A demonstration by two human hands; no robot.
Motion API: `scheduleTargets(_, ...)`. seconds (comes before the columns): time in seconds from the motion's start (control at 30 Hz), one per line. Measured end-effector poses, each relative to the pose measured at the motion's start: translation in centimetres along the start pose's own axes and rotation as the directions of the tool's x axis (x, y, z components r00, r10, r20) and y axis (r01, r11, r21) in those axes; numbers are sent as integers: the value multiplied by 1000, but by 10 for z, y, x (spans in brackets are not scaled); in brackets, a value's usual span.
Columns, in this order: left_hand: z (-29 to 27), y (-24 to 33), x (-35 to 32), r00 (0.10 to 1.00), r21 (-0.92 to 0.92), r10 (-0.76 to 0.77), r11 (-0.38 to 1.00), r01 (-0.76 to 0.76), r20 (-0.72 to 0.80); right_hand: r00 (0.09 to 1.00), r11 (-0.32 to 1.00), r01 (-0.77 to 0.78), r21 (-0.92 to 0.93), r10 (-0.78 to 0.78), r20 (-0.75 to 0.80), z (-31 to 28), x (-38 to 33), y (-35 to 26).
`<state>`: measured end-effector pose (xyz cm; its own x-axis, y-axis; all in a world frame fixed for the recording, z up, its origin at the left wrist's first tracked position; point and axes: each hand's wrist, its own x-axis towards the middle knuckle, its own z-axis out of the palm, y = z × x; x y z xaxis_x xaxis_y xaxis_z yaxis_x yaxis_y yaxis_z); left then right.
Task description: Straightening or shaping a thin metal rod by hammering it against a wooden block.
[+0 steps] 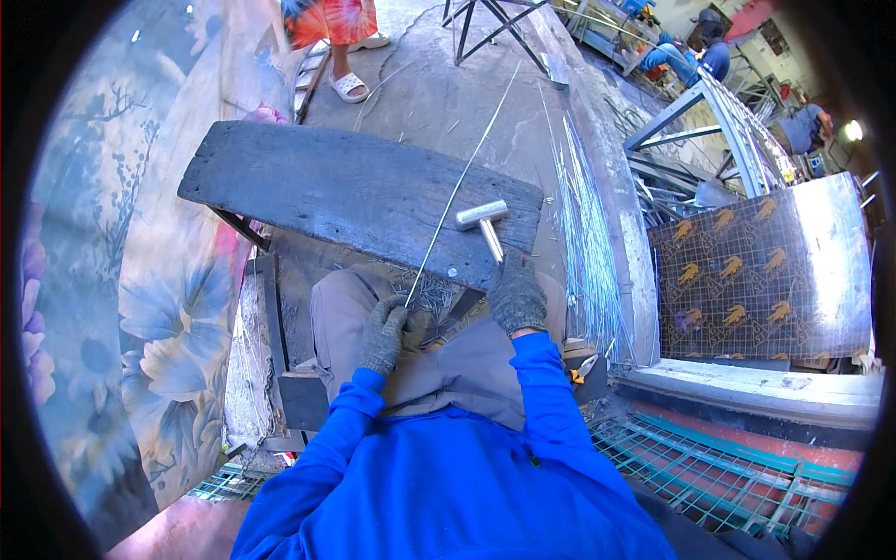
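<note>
Both of my hands wear dark grey work gloves. My left hand (383, 334) is closed on the near end of a long thin metal rod (459, 185), just above my lap. The rod slants away to the upper right across a dark wooden bench (308, 177). My right hand (518, 295) is wrapped round the handle of a metal hammer (482, 216) at the bench's near right edge. Its shiny cylindrical head lies over the bench top, right of the rod. A small pale round spot (452, 273) shows on the bench between my hands.
A bundle of thin rods (590, 243) lies on the floor to the right. Pliers (584, 368) rest by my right thigh. A patterned panel (765, 271) and a metal frame (700, 121) stand farther right. A floral curtain (177, 308) hangs left. A person in white clogs (350, 88) stands beyond the bench.
</note>
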<state>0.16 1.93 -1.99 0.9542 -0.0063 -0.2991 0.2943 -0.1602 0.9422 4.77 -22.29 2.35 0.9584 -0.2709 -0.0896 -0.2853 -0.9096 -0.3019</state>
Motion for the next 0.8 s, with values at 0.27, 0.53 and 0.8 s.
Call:
scheduleTargets(0.27, -11, -4, 16, 981, 42, -126, 992, 121, 149, 913, 718, 381, -582, -391, 115, 28, -20, 17)
scheduleTargets(0.53, -73, 19, 12, 967, -27, -221, 974, 226, 128, 986, 988, 153, -25, -155, -64, 22, -30, -17)
scheduleTargets(0.8, -72, 11, -3, 943, 36, -307, 952, 305, 129, 999, 942, -50, 332, 51, 4, 13, -18, -1)
